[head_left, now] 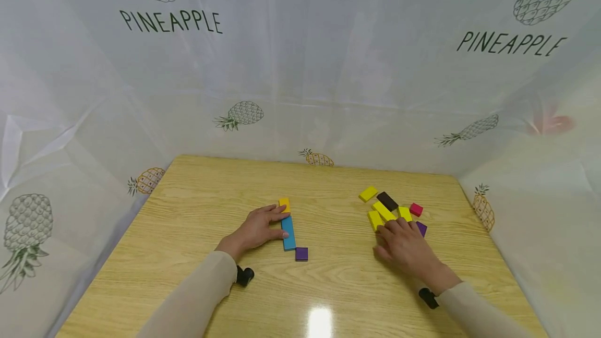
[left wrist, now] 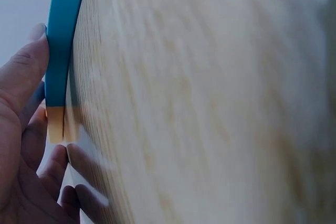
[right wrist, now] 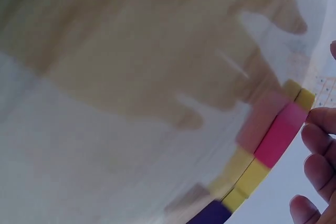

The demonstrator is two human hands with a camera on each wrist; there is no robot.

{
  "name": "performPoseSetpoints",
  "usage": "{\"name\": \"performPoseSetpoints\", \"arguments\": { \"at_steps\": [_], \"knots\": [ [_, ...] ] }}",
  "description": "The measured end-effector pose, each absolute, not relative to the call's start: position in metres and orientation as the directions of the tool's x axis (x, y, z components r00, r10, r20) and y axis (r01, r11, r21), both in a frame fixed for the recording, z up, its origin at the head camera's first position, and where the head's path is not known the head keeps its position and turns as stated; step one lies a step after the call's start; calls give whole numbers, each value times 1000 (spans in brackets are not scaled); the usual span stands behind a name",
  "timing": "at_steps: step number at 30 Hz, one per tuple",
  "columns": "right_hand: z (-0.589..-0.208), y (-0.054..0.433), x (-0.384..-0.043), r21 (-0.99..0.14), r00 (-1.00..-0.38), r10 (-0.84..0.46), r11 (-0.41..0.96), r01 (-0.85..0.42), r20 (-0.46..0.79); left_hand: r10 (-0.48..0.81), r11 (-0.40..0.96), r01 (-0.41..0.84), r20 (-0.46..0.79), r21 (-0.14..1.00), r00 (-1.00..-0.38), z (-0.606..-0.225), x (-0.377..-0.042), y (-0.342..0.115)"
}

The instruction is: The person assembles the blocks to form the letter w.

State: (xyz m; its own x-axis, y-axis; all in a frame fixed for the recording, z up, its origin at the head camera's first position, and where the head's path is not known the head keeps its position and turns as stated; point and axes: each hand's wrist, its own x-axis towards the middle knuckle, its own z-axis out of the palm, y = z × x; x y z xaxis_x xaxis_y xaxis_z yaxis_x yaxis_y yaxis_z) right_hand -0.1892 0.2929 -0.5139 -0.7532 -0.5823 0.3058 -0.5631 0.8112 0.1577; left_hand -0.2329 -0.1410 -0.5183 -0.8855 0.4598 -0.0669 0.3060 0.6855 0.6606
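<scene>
In the head view my left hand rests beside two blocks set end to end. Its thumb touches the long blue block, and its fingers reach onto the orange block at the far end. A small purple block lies by the blue one's near end. On the right, my right hand reaches over a loose cluster, fingertips down at the near yellow blocks. In the right wrist view its fingers are bent near a pink block, with no block visibly pinched.
The cluster also holds a dark brown block, a red block, another purple block and a separate yellow block. All lie on a wooden table with a pineapple-print curtain behind and at the sides.
</scene>
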Motion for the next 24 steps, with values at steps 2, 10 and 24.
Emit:
{"name": "performPoseSetpoints", "arguments": {
  "at_steps": [2,10,24],
  "knots": [
    [-514,287,-189,145,-754,-582,810,-568,305,456,686,302,-68,662,-888,-518,-233,-141],
    [-515,266,-186,121,-735,-607,789,-602,302,443,683,289,-66,670,-894,-519,-232,-141],
    [-508,272,-207,129,-714,-579,804,-580,393,442,678,286,-65,677,-895,-517,-231,-140]
  ]
}}
